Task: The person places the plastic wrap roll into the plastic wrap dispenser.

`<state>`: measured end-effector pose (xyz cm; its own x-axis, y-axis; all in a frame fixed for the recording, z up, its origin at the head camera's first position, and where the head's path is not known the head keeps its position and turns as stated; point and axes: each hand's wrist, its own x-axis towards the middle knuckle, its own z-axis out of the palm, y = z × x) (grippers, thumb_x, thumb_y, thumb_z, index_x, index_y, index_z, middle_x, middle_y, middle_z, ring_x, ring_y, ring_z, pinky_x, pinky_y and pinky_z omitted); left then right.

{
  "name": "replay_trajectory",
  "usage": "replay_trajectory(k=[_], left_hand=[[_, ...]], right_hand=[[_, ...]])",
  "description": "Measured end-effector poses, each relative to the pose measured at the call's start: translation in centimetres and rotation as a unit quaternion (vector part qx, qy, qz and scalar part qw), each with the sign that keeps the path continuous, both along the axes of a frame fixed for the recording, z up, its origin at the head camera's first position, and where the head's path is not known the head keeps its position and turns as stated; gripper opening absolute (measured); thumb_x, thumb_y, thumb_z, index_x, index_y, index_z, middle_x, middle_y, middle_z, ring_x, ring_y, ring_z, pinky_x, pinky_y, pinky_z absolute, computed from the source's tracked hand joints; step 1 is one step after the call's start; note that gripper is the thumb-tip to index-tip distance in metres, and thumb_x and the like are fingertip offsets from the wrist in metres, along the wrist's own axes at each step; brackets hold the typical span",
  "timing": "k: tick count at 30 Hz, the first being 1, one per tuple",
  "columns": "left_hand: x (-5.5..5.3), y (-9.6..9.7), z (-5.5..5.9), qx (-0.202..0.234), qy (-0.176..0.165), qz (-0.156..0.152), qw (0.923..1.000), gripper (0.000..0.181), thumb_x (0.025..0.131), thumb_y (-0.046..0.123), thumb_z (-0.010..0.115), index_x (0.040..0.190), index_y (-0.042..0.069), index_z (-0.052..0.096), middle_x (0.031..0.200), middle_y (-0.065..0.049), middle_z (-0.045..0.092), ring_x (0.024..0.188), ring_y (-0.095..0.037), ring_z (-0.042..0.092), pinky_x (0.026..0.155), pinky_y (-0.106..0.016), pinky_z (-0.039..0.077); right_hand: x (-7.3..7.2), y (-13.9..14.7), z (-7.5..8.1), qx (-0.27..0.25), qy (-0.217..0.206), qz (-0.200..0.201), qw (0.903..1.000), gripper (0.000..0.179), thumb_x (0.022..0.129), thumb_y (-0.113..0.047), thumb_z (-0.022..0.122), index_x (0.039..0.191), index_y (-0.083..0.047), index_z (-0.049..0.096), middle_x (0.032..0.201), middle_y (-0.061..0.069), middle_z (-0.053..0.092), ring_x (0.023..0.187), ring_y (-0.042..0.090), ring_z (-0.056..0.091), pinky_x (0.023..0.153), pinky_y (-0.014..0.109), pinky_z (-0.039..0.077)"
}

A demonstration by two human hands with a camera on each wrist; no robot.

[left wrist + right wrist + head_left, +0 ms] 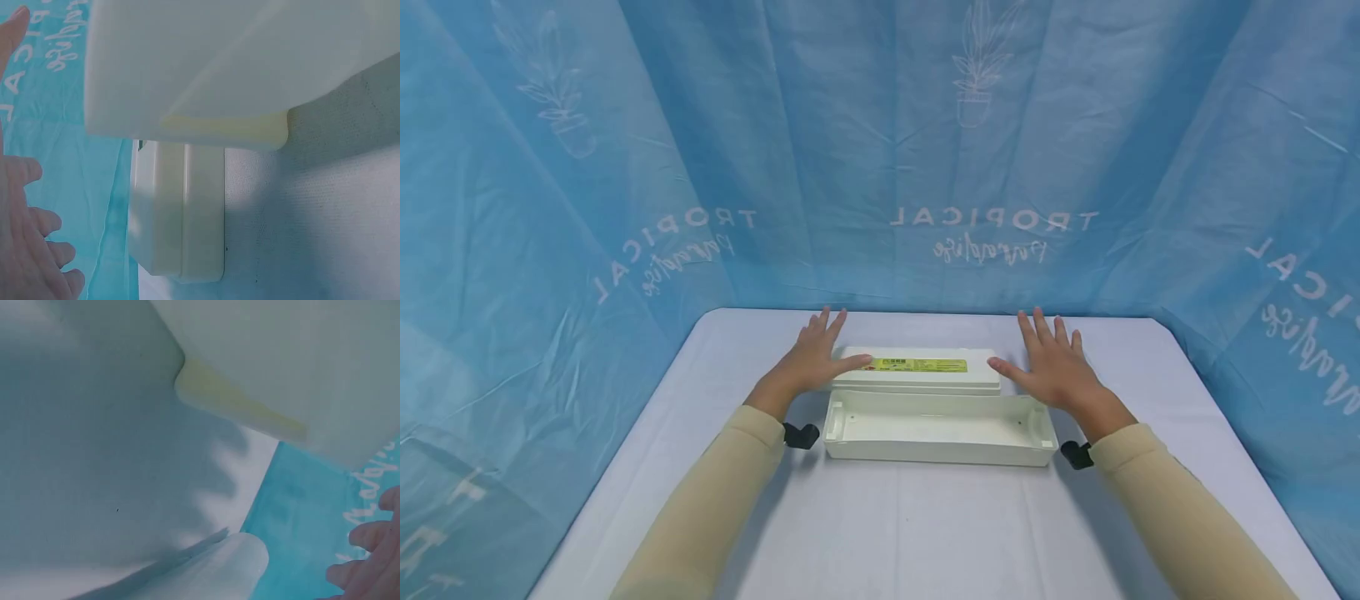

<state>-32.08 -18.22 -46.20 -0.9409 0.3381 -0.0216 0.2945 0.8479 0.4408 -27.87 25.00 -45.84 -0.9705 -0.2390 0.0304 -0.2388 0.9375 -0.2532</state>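
A long white box (pixel 981 360) with a yellow printed label (pixel 925 365) lies lengthwise toward the back of the table. Directly in front of it is an open white tray (pixel 940 452), its inside facing up with nothing in it. My left hand (pixel 812 358), fingers spread, is at the box's left end, and its thumb overlaps the label in the head view. Opposite, my right hand (pixel 1054 371) is spread by the box's right end, with the thumb pointing toward it. Neither hand grips anything. The left wrist view shows the box's stepped end (pixel 187 212).
A white cloth (pixel 925 533) covers the table. Blue printed curtains (pixel 850 167) hang behind it and along both sides. Dark wrist mounts (pixel 801 436) sit on both wrists, close to the tray's ends. Large pale blurred shapes (pixel 237 62) fill part of both wrist views.
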Motion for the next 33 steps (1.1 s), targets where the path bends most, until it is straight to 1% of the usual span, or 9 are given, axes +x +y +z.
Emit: replay_trajectory(k=[6,10,15,18,20,24,26,30,33], left_hand=[[0.5,-0.1,0.0,0.036,-0.001,0.012,0.9993,0.118,0.086,0.090,0.051,0.171,0.023,0.006,0.175,-0.015,-0.004,0.157,-0.041,-0.007,0.116,-0.076,0.011],[0.9,0.0,-0.2,0.044,-0.006,0.023,0.9988,0.117,0.086,0.090,0.052,0.171,0.026,0.004,0.175,-0.010,-0.006,0.158,-0.040,-0.006,0.116,-0.075,0.012],[1.6,0.0,-0.4,0.059,-0.012,0.036,0.9976,0.116,0.086,0.089,0.053,0.171,0.027,0.006,0.175,-0.009,-0.005,0.158,-0.039,-0.006,0.116,-0.076,0.013],[2.1,0.0,-0.3,0.079,-0.017,0.041,0.9959,0.110,0.090,0.081,0.058,0.171,0.027,0.007,0.175,-0.006,-0.005,0.158,-0.036,-0.006,0.116,-0.076,0.013],[2.3,-0.1,-0.2,0.090,-0.018,0.041,0.9949,0.108,0.092,0.077,0.060,0.171,0.026,0.007,0.175,-0.007,-0.005,0.158,-0.035,-0.006,0.116,-0.076,0.013],[2.6,-0.2,-0.2,0.103,-0.016,0.040,0.9938,0.109,0.091,0.079,0.059,0.171,0.028,0.006,0.176,-0.006,-0.006,0.158,-0.033,-0.007,0.115,-0.077,0.013],[2.8,-0.3,-0.3,0.111,-0.017,0.039,0.9930,0.107,0.092,0.077,0.060,0.171,0.029,0.006,0.176,-0.005,-0.006,0.158,-0.033,-0.006,0.115,-0.077,0.012],[3.2,-0.4,-0.6,0.125,-0.018,0.045,0.9910,0.104,0.095,0.071,0.063,0.171,0.032,0.005,0.175,-0.003,-0.007,0.159,-0.035,-0.003,0.116,-0.076,0.013],[3.4,-0.7,-0.9,0.132,-0.014,0.049,0.9899,0.104,0.094,0.075,0.060,0.171,0.031,0.004,0.175,-0.003,-0.006,0.158,-0.037,0.001,0.116,-0.075,0.014]], right_hand=[[0.4,0.3,0.3,-0.021,-0.010,-0.009,0.9997,0.113,0.097,-0.084,0.035,0.168,-0.006,-0.002,0.171,0.026,-0.008,0.152,0.055,-0.010,0.114,0.076,-0.008],[0.6,0.6,0.5,-0.035,-0.006,-0.012,0.9993,0.112,0.098,-0.083,0.036,0.168,-0.004,-0.002,0.171,0.026,-0.008,0.152,0.055,-0.010,0.115,0.075,-0.007],[0.8,1.0,0.3,-0.049,-0.003,-0.017,0.9987,0.112,0.098,-0.082,0.036,0.168,-0.004,-0.004,0.171,0.027,-0.008,0.152,0.055,-0.009,0.116,0.074,-0.005],[1.0,1.3,0.3,-0.054,-0.006,-0.020,0.9983,0.112,0.099,-0.082,0.037,0.167,-0.004,-0.005,0.171,0.027,-0.010,0.152,0.055,-0.010,0.116,0.074,-0.005],[1.1,1.6,0.3,-0.058,-0.010,-0.024,0.9980,0.112,0.099,-0.081,0.037,0.167,-0.004,-0.007,0.171,0.026,-0.012,0.152,0.055,-0.011,0.116,0.074,-0.006],[1.3,1.9,0.2,-0.066,-0.015,-0.031,0.9972,0.114,0.098,-0.082,0.038,0.167,-0.002,-0.006,0.170,0.027,-0.012,0.152,0.055,-0.012,0.116,0.073,-0.008],[1.4,2.1,0.1,-0.068,-0.016,-0.032,0.9970,0.114,0.098,-0.081,0.038,0.166,-0.001,-0.006,0.170,0.027,-0.011,0.152,0.055,-0.010,0.116,0.073,-0.007],[1.4,2.6,0.1,-0.073,-0.019,-0.035,0.9966,0.113,0.100,-0.079,0.038,0.166,0.000,-0.007,0.170,0.028,-0.012,0.152,0.057,-0.008,0.116,0.073,-0.005],[1.6,3.1,0.1,-0.082,-0.022,-0.040,0.9956,0.111,0.101,-0.078,0.038,0.166,-0.001,-0.008,0.170,0.027,-0.014,0.152,0.056,-0.009,0.117,0.073,-0.005]])
